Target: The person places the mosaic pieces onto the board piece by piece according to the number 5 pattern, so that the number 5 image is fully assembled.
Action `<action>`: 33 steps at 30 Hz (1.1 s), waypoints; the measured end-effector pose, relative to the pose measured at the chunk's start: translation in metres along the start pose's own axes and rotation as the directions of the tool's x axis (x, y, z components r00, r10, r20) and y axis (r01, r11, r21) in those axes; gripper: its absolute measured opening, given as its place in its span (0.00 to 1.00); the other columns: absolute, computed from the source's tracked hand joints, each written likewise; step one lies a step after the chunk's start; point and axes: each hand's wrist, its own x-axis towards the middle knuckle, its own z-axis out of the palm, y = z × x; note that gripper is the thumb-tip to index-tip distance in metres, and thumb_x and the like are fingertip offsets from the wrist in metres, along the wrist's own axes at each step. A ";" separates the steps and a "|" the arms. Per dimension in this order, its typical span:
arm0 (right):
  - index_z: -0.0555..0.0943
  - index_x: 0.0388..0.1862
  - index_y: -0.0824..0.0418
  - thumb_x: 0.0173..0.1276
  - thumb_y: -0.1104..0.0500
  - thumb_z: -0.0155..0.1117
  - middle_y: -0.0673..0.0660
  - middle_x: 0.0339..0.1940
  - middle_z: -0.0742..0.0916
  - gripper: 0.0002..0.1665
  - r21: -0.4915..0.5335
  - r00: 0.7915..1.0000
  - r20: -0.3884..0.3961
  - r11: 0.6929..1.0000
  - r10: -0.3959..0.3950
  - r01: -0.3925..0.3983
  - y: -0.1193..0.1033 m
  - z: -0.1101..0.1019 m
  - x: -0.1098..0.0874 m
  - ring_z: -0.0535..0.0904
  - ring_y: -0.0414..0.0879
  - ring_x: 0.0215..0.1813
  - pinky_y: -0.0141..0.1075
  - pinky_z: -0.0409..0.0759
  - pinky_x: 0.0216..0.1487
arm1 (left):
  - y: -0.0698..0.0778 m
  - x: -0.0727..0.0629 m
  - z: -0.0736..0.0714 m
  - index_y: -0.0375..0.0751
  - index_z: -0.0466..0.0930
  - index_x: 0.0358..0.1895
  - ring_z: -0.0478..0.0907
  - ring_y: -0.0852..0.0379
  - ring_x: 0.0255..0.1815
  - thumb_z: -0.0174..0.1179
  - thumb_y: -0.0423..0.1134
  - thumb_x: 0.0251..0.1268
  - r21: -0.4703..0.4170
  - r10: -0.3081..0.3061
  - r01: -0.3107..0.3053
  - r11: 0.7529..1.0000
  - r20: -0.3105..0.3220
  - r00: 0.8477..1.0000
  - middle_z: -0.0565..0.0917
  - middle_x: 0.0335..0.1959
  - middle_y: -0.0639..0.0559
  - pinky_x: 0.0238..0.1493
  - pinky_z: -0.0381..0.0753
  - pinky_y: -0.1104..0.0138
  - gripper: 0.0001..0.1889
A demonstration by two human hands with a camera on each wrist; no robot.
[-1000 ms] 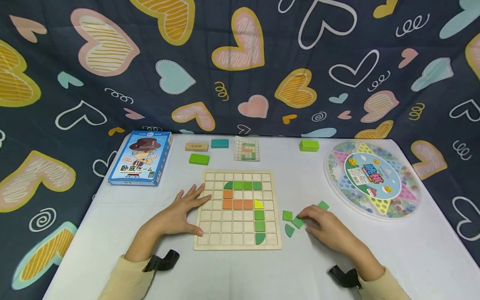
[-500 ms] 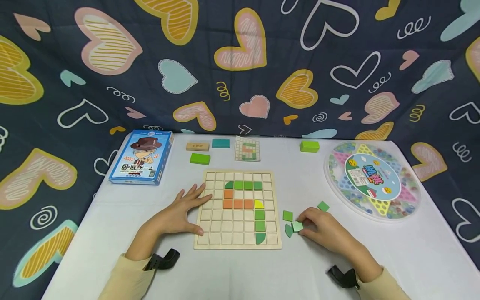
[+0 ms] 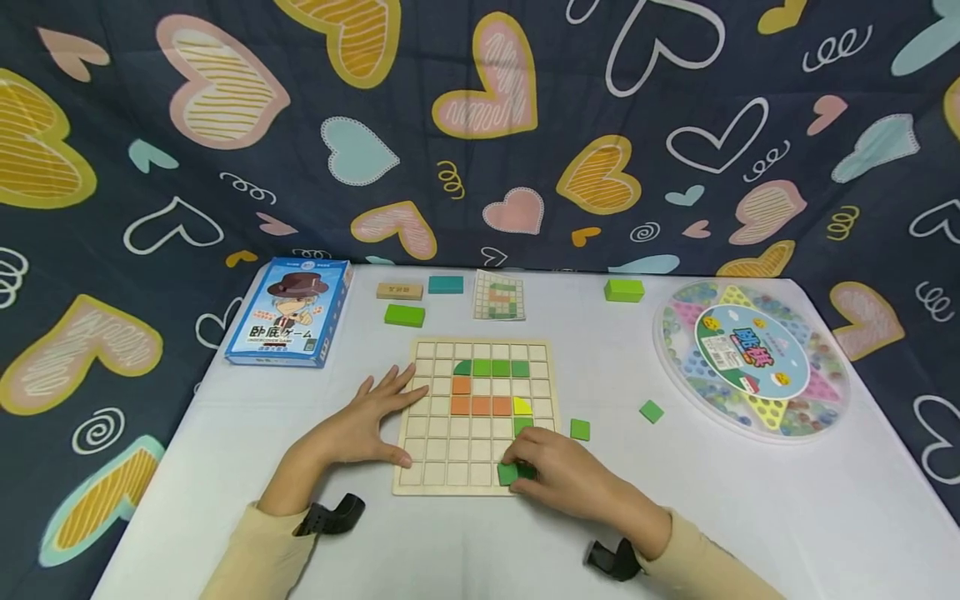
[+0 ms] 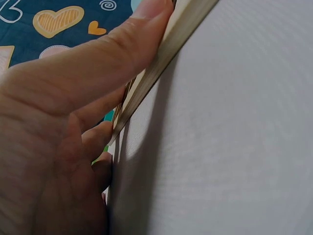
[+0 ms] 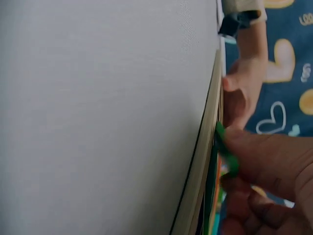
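A wooden grid board (image 3: 437,450) lies on the table, with green, orange and yellow tiles set in some cells. Over its lower right part is my right hand (image 3: 573,475), pinching a small green square tile (image 3: 507,474) between thumb and fingers at the bottom row. A darker green piece (image 3: 527,472) shows beside that tile, partly covered by the fingers. In the right wrist view the green tile (image 5: 226,152) is tilted at the board's edge. My left hand (image 3: 367,425) rests on the board's left edge, fingers spread, thumb near the lower corner.
Loose green square tiles (image 3: 580,429) lie right of the board, one (image 3: 651,411) farther out. Behind stand a pattern card (image 3: 499,296), wooden blocks (image 3: 404,315) and a green block (image 3: 624,290). A blue game box (image 3: 288,312) is at left, a round marble game (image 3: 752,358) at right.
My right hand has picked up a green square tile from the table and moved left over the board's lower right. The quarter-round tile is out of sight. My left hand stays in place.
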 end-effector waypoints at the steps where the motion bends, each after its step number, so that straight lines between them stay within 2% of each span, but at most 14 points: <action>1: 0.83 0.41 0.54 0.58 0.54 0.71 0.44 0.38 0.81 0.13 -0.018 1.000 0.005 1.000 -0.003 0.003 -0.001 0.002 0.003 0.73 0.33 0.37 0.27 0.76 0.39 | 0.000 0.000 0.000 0.47 0.60 0.72 0.36 0.38 0.77 0.73 0.62 0.33 0.001 -0.001 0.001 1.000 0.001 1.000 0.43 0.78 0.44 0.71 0.32 0.38 0.56; 5: 0.82 0.40 0.54 0.57 0.55 0.71 0.45 0.38 0.81 0.11 -0.053 1.000 0.019 0.999 -0.006 0.007 -0.004 0.005 0.009 0.74 0.34 0.39 0.29 0.77 0.42 | -0.001 0.001 0.000 0.47 0.60 0.72 0.36 0.38 0.77 0.73 0.61 0.33 0.007 -0.009 0.009 1.000 0.003 1.000 0.44 0.78 0.44 0.71 0.32 0.39 0.56; 11: 0.81 0.44 0.55 0.56 0.52 0.72 0.46 0.41 0.80 0.17 -0.019 0.999 0.041 1.000 0.025 -0.024 -0.005 0.003 0.009 0.74 0.35 0.41 0.30 0.77 0.45 | -0.001 0.001 -0.001 0.47 0.60 0.72 0.36 0.38 0.77 0.73 0.61 0.33 0.013 -0.007 0.007 1.000 -0.003 1.000 0.44 0.78 0.44 0.71 0.32 0.39 0.56; 13: 0.81 0.46 0.55 0.56 0.49 0.72 0.45 0.43 0.80 0.20 0.002 0.998 0.029 0.998 0.057 -0.057 -0.002 -0.001 0.007 0.73 0.35 0.42 0.30 0.77 0.46 | -0.001 0.001 -0.001 0.47 0.60 0.72 0.36 0.38 0.77 0.73 0.62 0.33 0.010 -0.007 0.007 1.000 -0.001 1.000 0.44 0.78 0.44 0.71 0.32 0.39 0.56; 15: 0.80 0.48 0.56 0.56 0.49 0.72 0.47 0.44 0.81 0.22 0.021 0.995 -0.020 0.995 0.100 -0.099 0.006 -0.007 0.001 0.74 0.36 0.43 0.33 0.78 0.46 | -0.001 0.001 0.000 0.47 0.60 0.72 0.36 0.38 0.77 0.73 0.62 0.33 0.006 -0.006 0.006 1.000 -0.001 1.000 0.44 0.78 0.44 0.71 0.32 0.39 0.56; 17: 0.80 0.49 0.57 0.56 0.51 0.72 0.47 0.45 0.81 0.23 0.022 0.982 -0.079 0.986 0.169 -0.168 0.018 -0.015 -0.007 0.76 0.38 0.43 0.36 0.79 0.46 | -0.002 0.001 0.001 0.47 0.60 0.72 0.36 0.38 0.77 0.72 0.63 0.33 0.005 -0.008 0.008 1.000 0.004 1.000 0.44 0.78 0.44 0.71 0.32 0.39 0.56; 19: 0.81 0.47 0.57 0.54 0.55 0.73 0.48 0.44 0.81 0.21 0.022 0.961 -0.123 0.968 0.249 -0.248 0.033 -0.021 -0.015 0.77 0.40 0.44 0.38 0.79 0.46 | -0.002 0.000 0.001 0.48 0.60 0.72 0.36 0.38 0.77 0.72 0.63 0.33 0.005 -0.009 0.009 1.000 0.007 1.000 0.44 0.78 0.44 0.71 0.32 0.39 0.56; 21: 0.81 0.45 0.57 0.54 0.58 0.73 0.50 0.44 0.80 0.19 0.030 0.941 -0.123 0.949 0.314 -0.313 0.047 -0.024 -0.021 0.78 0.42 0.44 0.39 0.79 0.45 | -0.001 -0.001 0.000 0.48 0.60 0.72 0.35 0.38 0.77 0.72 0.63 0.32 0.005 -0.016 0.016 1.000 0.008 1.000 0.44 0.78 0.45 0.71 0.32 0.39 0.56; 23: 0.81 0.43 0.56 0.55 0.58 0.73 0.49 0.43 0.80 0.16 0.038 0.930 -0.085 0.934 0.357 -0.355 0.058 -0.027 -0.025 0.78 0.42 0.44 0.39 0.79 0.45 | -0.001 -0.001 -0.001 0.49 0.60 0.72 0.35 0.39 0.77 0.73 0.62 0.32 0.007 -0.023 0.023 1.000 0.009 1.000 0.44 0.78 0.45 0.71 0.32 0.39 0.56; 27: 0.81 0.45 0.58 0.60 0.57 0.69 0.50 0.44 0.80 0.14 0.083 0.936 -0.024 0.933 0.353 -0.350 0.065 -0.034 -0.029 0.79 0.44 0.46 0.41 0.79 0.47 | 0.001 0.000 -0.001 0.49 0.60 0.72 0.36 0.40 0.78 0.73 0.61 0.33 0.017 -0.024 0.024 1.000 0.008 1.000 0.44 0.78 0.46 0.72 0.33 0.40 0.56; 33: 0.80 0.49 0.60 0.61 0.66 0.64 0.52 0.47 0.82 0.17 0.079 0.939 -0.020 0.937 0.342 -0.340 0.069 -0.042 -0.037 0.79 0.46 0.48 0.43 0.79 0.48 | 0.001 0.001 0.001 0.50 0.60 0.72 0.35 0.40 0.78 0.73 0.62 0.33 0.015 -0.036 0.036 0.999 0.014 0.999 0.44 0.78 0.46 0.72 0.33 0.40 0.56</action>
